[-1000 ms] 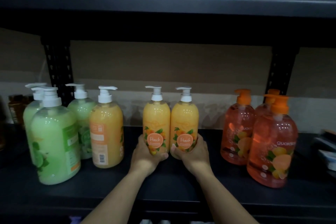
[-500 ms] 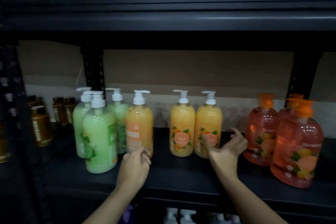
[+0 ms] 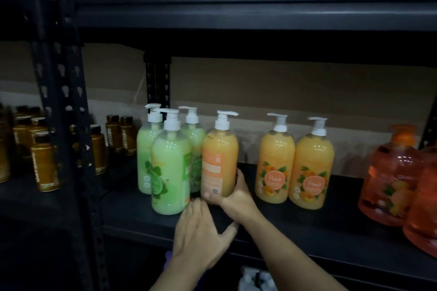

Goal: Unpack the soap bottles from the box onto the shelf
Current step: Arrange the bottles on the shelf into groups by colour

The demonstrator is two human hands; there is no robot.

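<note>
**Backwards bottle gets attention**

Right hand [image 3: 233, 196] wraps the foot of the peach bottle [image 3: 220, 160], fingers round its right side, thumb on the back label facing us. Left hand [image 3: 201, 231] hovers spread and empty at 7 o'clock of that base, almost touching. Bottle stands upright on the shelf [image 3: 283, 222], hard against the green bottles [image 3: 170, 168] at 9; likely a turn to face front

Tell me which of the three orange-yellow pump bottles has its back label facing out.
The leftmost one, beside the green bottles, gripped low by the right hand. It shows a barcode and plain text panel; the other two show fruit labels.
</note>
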